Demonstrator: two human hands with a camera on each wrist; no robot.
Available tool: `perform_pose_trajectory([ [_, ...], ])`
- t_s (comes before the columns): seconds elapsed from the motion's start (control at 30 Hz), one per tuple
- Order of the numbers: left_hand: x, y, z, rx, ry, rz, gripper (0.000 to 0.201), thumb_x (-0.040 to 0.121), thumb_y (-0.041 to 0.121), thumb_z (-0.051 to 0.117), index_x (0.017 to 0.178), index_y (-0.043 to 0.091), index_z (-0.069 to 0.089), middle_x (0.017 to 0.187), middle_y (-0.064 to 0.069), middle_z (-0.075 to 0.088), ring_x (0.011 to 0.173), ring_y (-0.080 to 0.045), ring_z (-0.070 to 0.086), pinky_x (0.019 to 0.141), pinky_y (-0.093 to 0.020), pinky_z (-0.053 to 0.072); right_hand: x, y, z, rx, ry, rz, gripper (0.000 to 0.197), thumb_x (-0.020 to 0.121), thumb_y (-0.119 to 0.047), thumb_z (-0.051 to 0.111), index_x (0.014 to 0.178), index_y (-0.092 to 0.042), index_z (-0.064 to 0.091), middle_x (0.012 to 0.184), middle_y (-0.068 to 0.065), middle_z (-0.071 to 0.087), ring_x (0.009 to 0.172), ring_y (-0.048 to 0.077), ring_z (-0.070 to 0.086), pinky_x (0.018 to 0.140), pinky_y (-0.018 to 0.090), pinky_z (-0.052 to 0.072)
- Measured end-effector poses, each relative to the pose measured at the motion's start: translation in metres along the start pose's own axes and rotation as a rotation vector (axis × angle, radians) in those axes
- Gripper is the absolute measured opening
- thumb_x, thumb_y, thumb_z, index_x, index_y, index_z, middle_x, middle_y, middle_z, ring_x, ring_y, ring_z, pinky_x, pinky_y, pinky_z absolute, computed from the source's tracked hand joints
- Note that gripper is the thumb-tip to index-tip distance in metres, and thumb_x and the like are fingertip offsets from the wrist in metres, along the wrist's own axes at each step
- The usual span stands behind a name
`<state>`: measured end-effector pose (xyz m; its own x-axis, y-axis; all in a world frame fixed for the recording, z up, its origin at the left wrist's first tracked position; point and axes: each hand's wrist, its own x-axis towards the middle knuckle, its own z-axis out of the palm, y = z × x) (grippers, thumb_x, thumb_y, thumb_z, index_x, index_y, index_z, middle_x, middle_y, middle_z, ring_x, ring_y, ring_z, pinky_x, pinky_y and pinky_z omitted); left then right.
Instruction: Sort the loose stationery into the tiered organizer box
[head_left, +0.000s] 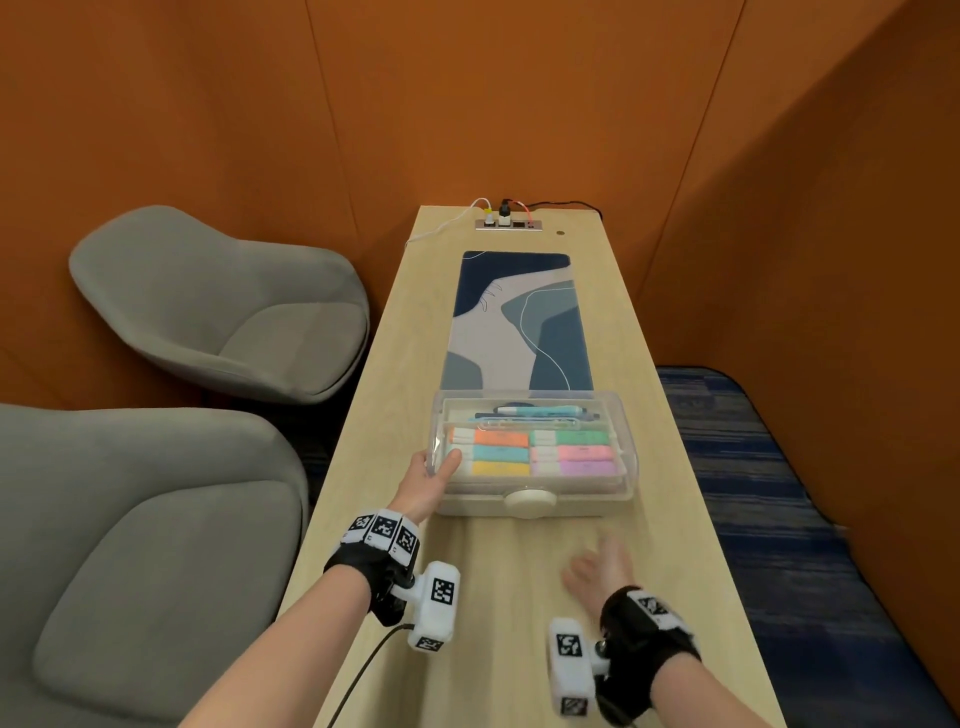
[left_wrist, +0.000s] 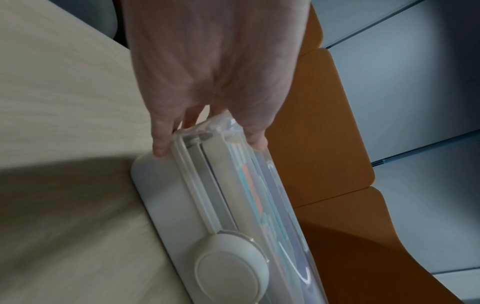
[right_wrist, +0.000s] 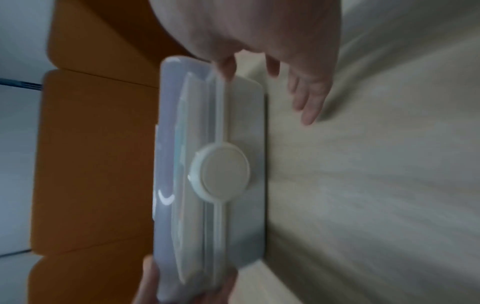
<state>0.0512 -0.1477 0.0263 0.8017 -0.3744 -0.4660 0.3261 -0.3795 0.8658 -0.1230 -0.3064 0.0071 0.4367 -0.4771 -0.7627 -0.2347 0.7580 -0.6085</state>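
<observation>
While lid shut, clear organizer box (head_left: 535, 488) w/ pastel highlighters (head_left: 530, 453).

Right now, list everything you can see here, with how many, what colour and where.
Box: one, clear with a lid and a white round knob, on the table's near half.
Highlighters: six, orange, teal, yellow, green, pink and purple, inside the box.
Pens: a few, light blue and dark, at the back of the box.
Mat: one, blue and grey, behind the box.
Table: one, light wood.
Chairs: two, grey, left of the table.
Socket strip: one, silver, table's far end, cables plugged in.
Left hand: grips the box's left end.
Right hand: open, blurred, above the table.
</observation>
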Motion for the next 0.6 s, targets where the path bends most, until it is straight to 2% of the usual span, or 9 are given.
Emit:
perform_pose_trajectory([
  [0.03,0.001,-0.001,0.0,0.01,-0.006,0.002,0.068,0.09,0.05,0.055,0.141,0.012,0.03,0.134,-0.009,0.051,0.121,-0.025,0.051,0.106,-0.047,0.04,-0.001,0.01,0.006,-0.026,-0.091,0.054,0.057,0.096,-0.037,0.045,0.143,-0.009,0.031,0.145,0.018,0.038,0.13,0.032,0.042,0.095,0.046,0.041],
  [0.1,0.003,-0.001,-0.002,0.025,-0.008,0.0,0.069,0.09,0.051,0.055,0.141,0.012,0.03,0.134,-0.009,0.051,0.12,-0.025,0.052,0.105,-0.046,0.04,-0.001,0.02,0.019,-0.055,-0.224,0.096,0.063,0.09,-0.041,0.056,0.141,-0.012,0.034,0.141,0.016,0.044,0.127,0.027,0.045,0.098,0.046,0.04],
  [0.17,0.004,-0.001,-0.003,0.034,-0.01,-0.004,0.068,0.09,0.05,0.054,0.141,0.012,0.03,0.133,-0.009,0.051,0.119,-0.025,0.052,0.104,-0.045,0.041,-0.002,0.019,0.031,0.003,-0.304,0.105,0.075,0.083,-0.047,0.063,0.143,-0.013,0.032,0.142,0.015,0.043,0.129,0.024,0.043,0.102,0.048,0.04],
  [0.27,0.004,0.003,-0.004,0.057,-0.021,-0.009,0.066,0.091,0.048,0.053,0.139,0.011,0.03,0.129,-0.01,0.051,0.115,-0.026,0.054,0.097,-0.041,0.046,0.0,0.011,0.037,0.088,-0.368,0.109,0.085,0.074,-0.048,0.068,0.141,-0.006,0.036,0.141,0.015,0.045,0.127,0.023,0.046,0.103,0.046,0.041],
  [0.33,0.004,0.005,-0.005,0.061,-0.039,-0.015,0.065,0.092,0.047,0.053,0.14,0.01,0.029,0.128,-0.01,0.051,0.115,-0.027,0.054,0.09,-0.038,0.047,0.002,0.008,0.039,0.085,-0.372,0.091,0.076,0.077,-0.042,0.068,0.138,-0.007,0.041,0.14,0.015,0.047,0.128,0.024,0.046,0.107,0.045,0.039],
  [0.43,0.004,0.006,-0.007,0.056,-0.063,-0.016,0.068,0.092,0.046,0.053,0.142,0.009,0.025,0.133,-0.012,0.049,0.117,-0.026,0.053,0.09,-0.037,0.047,0.006,0.008,0.041,0.048,-0.346,0.049,0.062,0.083,-0.031,0.069,0.136,-0.012,0.043,0.138,0.015,0.047,0.132,0.024,0.042,0.109,0.043,0.036],
  [0.53,0.006,0.006,-0.008,0.064,-0.072,-0.024,0.069,0.092,0.046,0.053,0.143,0.009,0.025,0.134,-0.013,0.047,0.118,-0.027,0.052,0.091,-0.037,0.047,0.009,0.009,0.048,-0.054,-0.241,-0.022,0.06,0.076,-0.026,0.078,0.127,-0.01,0.05,0.128,0.007,0.055,0.123,0.02,0.047,0.106,0.042,0.041],
  [0.6,0.005,0.008,-0.009,0.058,-0.078,-0.029,0.069,0.092,0.046,0.053,0.143,0.009,0.025,0.136,-0.014,0.047,0.119,-0.028,0.052,0.093,-0.039,0.046,0.008,0.011,0.054,-0.105,-0.151,-0.085,0.055,0.073,-0.023,0.08,0.117,-0.009,0.05,0.117,0.005,0.055,0.116,0.019,0.048,0.104,0.043,0.043],
])
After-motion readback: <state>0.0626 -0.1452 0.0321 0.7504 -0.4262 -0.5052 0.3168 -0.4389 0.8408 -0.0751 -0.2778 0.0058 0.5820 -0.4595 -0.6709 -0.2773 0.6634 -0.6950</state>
